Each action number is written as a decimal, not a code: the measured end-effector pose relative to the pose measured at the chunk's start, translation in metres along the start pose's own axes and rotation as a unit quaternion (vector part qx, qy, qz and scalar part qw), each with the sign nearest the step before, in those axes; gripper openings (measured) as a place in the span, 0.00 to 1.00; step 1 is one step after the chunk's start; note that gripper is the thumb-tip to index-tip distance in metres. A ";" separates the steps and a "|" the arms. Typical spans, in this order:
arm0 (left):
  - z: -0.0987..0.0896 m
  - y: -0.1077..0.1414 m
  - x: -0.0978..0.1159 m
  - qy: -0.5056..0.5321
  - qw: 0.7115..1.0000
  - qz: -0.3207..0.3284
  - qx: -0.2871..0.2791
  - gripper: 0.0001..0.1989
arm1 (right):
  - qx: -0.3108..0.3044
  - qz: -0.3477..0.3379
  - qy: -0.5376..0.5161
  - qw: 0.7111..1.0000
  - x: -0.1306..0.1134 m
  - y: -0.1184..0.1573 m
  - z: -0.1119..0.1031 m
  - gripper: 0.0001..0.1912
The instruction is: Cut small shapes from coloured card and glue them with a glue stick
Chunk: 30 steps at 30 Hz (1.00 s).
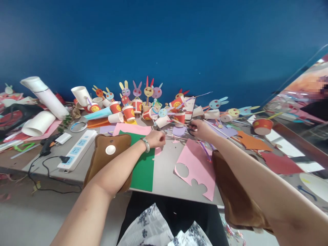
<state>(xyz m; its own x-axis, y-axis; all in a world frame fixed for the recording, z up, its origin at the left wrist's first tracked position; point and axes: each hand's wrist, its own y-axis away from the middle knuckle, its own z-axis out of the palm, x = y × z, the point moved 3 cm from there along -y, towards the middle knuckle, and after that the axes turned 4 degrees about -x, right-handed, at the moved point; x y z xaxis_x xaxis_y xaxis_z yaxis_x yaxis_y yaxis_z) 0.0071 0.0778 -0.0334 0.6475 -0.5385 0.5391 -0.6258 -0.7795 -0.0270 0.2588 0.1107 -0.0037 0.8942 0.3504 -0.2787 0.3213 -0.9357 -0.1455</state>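
Note:
My left hand (156, 138), with a bangle at the wrist, is curled closed over the right edge of a green paper sheet (142, 171). Anything inside its fingers is hidden. My right hand (199, 130) reaches in among the paper cups and grips a small dark-handled tool (190, 126) that looks like scissors; its shape is partly covered by my fingers. Just beyond stands a red paper cup (180, 118), with a white cup (163, 121) lying on its side to the left. Below my right hand lies pink paper (193, 160) with round holes cut out of it.
Rabbit-faced paper cups (137, 106) line the blue wall (164, 44). At left are a power strip (78, 150) with a black cable, a leaning white bottle (47, 95) and a paper roll (38, 123). Brown cushions (96, 164) lie under both forearms. Orange paper (252, 140) is at right.

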 end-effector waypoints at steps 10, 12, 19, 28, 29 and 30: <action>0.001 -0.004 0.011 0.297 0.953 -0.042 0.053 0.29 | 0.091 0.059 -0.592 0.799 -0.078 0.007 0.033 0.21; 0.003 -0.003 0.015 0.411 0.909 -0.055 0.036 0.25 | 0.091 0.063 -0.612 0.783 -0.080 0.008 0.044 0.20; 0.016 -0.005 0.014 0.564 0.820 -0.099 0.012 0.13 | 0.078 0.068 -0.685 0.721 -0.075 0.014 0.059 0.19; 0.012 -0.003 0.009 0.491 0.861 -0.078 0.111 0.16 | 0.124 0.136 -0.719 0.670 -0.067 0.022 0.061 0.18; 0.011 -0.002 0.009 0.475 0.868 -0.080 0.122 0.16 | 0.134 0.148 -0.704 0.681 -0.066 0.023 0.061 0.18; 0.010 -0.002 0.008 0.461 0.874 -0.084 0.130 0.16 | 0.145 0.160 -0.685 0.696 -0.066 0.025 0.060 0.17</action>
<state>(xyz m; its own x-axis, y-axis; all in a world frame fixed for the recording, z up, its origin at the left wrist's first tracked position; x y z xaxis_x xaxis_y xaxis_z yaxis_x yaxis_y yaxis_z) 0.0178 0.0719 -0.0373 0.0209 -0.0168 0.9996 -0.3575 -0.9339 -0.0082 0.1893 0.0669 -0.0460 -0.2946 0.0203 -0.9554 -0.0796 -0.9968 0.0033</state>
